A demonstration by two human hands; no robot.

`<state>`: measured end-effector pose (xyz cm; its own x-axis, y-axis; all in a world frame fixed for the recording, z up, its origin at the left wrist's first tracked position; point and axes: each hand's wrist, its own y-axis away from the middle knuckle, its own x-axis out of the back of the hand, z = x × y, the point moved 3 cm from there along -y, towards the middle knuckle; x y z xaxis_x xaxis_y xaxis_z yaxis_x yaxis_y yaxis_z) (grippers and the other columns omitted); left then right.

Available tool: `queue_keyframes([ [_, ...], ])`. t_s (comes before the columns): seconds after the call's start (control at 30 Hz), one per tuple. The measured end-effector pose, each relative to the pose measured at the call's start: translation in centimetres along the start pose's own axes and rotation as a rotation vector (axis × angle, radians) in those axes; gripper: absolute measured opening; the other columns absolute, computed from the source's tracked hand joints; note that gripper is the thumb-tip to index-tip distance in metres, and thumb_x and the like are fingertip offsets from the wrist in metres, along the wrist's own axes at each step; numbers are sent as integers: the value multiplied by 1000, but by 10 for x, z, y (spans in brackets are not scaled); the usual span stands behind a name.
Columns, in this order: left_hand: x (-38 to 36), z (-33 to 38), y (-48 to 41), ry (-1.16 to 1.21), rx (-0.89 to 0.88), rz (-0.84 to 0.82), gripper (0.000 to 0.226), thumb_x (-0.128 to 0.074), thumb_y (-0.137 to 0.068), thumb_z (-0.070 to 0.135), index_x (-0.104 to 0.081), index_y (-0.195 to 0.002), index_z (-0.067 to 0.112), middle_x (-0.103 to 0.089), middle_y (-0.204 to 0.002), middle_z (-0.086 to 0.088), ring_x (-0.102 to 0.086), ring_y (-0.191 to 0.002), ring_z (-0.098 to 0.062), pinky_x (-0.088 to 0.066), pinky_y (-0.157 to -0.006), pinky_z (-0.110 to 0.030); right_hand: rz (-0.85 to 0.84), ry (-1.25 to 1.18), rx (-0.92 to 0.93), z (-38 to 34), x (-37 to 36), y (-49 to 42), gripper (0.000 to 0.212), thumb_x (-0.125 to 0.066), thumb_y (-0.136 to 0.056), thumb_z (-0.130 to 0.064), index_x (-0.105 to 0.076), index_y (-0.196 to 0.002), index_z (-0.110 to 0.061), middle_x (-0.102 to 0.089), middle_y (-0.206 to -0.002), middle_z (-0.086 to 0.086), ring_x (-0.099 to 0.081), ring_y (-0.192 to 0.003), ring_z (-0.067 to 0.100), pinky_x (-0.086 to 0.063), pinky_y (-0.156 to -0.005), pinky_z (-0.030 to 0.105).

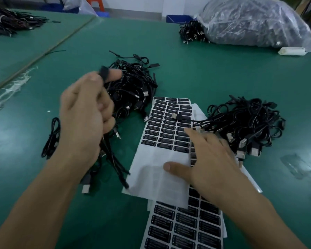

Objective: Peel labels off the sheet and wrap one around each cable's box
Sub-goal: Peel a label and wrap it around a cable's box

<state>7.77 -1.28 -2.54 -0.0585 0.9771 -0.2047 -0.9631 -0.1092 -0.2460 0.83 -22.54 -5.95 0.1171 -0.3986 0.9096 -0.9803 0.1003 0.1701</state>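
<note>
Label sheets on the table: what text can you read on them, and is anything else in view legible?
Lower label sheet: each black label's top line seems to begin "LED"; the rest is too blurred.
Upper label sheet: white print, too small to read.
Barcode strip beside it: bars only, blurred.
Cable box in the left hand: motion-blurred, nothing readable.
No other text.

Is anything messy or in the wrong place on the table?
Yes. One USB plug from the right cable pile lies on the label sheet, covering some labels. Crumpled clear tape scraps also cling along the seam of the table at left.
</note>
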Motion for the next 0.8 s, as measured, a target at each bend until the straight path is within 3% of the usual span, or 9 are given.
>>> queue_keyframes([
  [0.1, -12, -20, 7, -316, 132, -237, 30, -41, -108, 22, -66, -92, 22, -39, -49, 13, -28, -42, -4, -23, -35, -18, 75, -39, 6, 6, 3, -5, 92, -67, -78, -68, -21, -153, -42, -31, -156, -9, -18, -142, 17, -24, -117, 48],
  [0.2, -25, -36, 20, -543, 126, -423, 30, -43, -104, 31, -60, -81, 23, -44, -49, 10, -35, -43, -6, -31, -37, -19, 63, -177, 0, 8, 2, -9, 82, -77, -78, -56, -34, -146, -39, -44, -142, -5, -37, -133, 21, -34, -108, 41],
  [0.33, -39, -42, 31, -526, 61, -450, 31, -40, -104, 34, -52, -79, 23, -63, -62, 5, -58, -51, -5, -44, -48, -16, 97, -274, -61, 17, 6, -12, 81, -85, -74, -43, -44, -144, -31, -54, -124, -3, -52, -116, 21, -45, -99, 39],
  [0.43, -45, -46, 37, -495, 57, -456, 37, -38, -97, 54, -51, -82, 24, -68, -73, 7, -64, -61, -5, -47, -55, -17, 136, -314, -59, 19, 7, -12, 80, -87, -74, -32, -47, -144, -31, -58, -112, -7, -54, -108, 20, -48, -97, 42],
  [0.5, -46, -48, 39, -491, 81, -449, 37, -43, -93, 60, -50, -84, 24, -69, -78, 7, -66, -66, -7, -48, -55, -20, 130, -316, -70, 19, 6, -12, 79, -85, -77, -35, -44, -145, -31, -57, -120, -5, -53, -115, 21, -46, -100, 43],
  [0.6, -50, -48, 41, -606, 7, -468, 32, -64, -94, 42, -42, -79, 24, -71, -85, 12, -64, -66, -8, -47, -55, -20, 75, -228, -117, 18, -2, -10, 72, -69, -82, -59, -42, -142, -29, -43, -137, 3, -43, -129, 26, -43, -103, 46],
  [0.7, -53, -49, 42, -691, -24, -493, 39, -72, -89, 35, -39, -78, 18, -72, -88, 17, -59, -63, -1, -42, -54, -16, 61, -152, -159, 18, -7, -9, 69, -54, -82, -73, -50, -127, -21, -38, -125, 4, -46, -122, 31, -47, -97, 46],
  [0.8, -52, -49, 42, -719, -40, -481, 42, -77, -85, 34, -41, -81, 13, -71, -88, 19, -63, -71, -4, -47, -60, -18, 104, -131, -127, 19, -6, -11, 55, -58, -88, -64, -54, -122, -21, -38, -115, -1, -49, -115, 27, -46, -93, 40],
])
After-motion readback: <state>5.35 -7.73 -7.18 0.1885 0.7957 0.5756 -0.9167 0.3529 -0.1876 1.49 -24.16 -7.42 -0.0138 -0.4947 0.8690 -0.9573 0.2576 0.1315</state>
